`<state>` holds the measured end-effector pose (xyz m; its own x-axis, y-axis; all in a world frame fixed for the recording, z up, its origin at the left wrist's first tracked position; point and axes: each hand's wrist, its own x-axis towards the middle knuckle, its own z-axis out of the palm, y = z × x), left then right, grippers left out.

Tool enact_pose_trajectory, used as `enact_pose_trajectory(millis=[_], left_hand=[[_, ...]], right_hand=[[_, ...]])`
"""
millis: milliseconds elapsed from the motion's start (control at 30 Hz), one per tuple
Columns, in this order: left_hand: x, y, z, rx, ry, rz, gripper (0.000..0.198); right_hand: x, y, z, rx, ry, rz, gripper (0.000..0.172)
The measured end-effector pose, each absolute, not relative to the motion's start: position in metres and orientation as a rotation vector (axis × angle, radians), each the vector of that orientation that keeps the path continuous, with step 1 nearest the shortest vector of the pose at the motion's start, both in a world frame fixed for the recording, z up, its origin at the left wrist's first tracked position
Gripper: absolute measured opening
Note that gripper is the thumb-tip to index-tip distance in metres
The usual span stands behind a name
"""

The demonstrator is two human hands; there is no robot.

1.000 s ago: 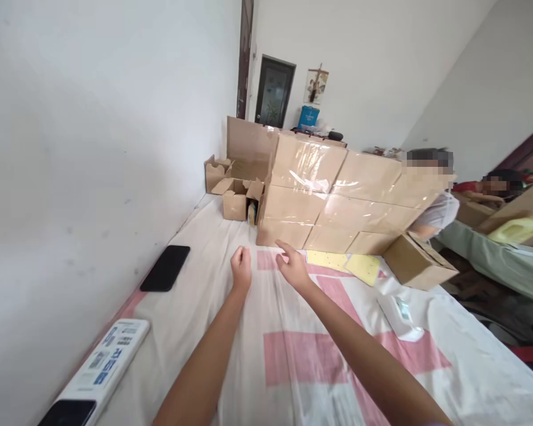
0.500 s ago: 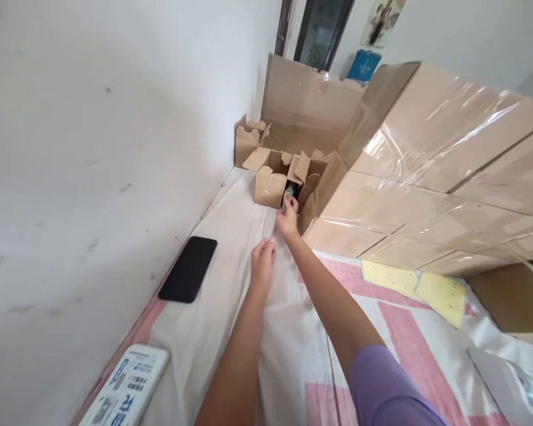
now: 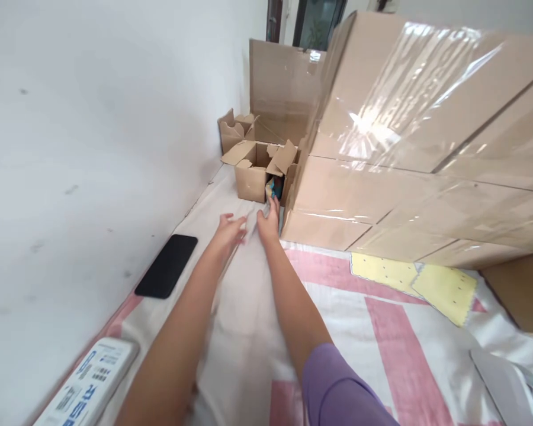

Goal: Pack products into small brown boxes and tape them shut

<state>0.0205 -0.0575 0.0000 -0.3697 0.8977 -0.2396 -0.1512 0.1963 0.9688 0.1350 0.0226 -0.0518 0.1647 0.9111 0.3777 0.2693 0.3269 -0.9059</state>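
Note:
My right hand reaches to the small cardboard box, fingers stretched and thumb apart. Its fingertips are at the lower edge of a small yellow-and-blue item, too small to name. That item sits in a dark gap under a raised flap, between the small cardboard box and the box beside it. To the left, my left hand hovers over the white cloth with its fingers spread, slightly blurred, holding nothing.
A tall stack of taped cardboard boxes rises on the right. Along the white wall lie a black phone-like slab and a white printed box. Yellow patches lie front right. Another torn-open box stands behind.
My left hand has moved left and its fingers have spread. My right hand has loosened and drawn slightly back from the yellow-and-blue item, which shows more now. The view has shifted right.

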Motion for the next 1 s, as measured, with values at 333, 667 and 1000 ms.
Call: enact_pose_trajectory(millis=[333, 667, 1000], left_hand=[[0.019, 0.085, -0.023, 1.083, 1.334, 1.916, 0.044], [-0.021, 0.078, -0.018, 0.983, 1.427, 2.216, 0.048], [-0.067, -0.091, 0.076, 0.782, 1.254, 2.439, 0.047]], right_hand=[[0.140, 0.029, -0.042, -1.231, -1.347, 0.810, 0.092], [0.127, 0.027, -0.032, -0.989, -1.372, 0.964, 0.056], [0.119, -0.092, 0.086, -0.499, -1.628, 1.262, 0.036]])
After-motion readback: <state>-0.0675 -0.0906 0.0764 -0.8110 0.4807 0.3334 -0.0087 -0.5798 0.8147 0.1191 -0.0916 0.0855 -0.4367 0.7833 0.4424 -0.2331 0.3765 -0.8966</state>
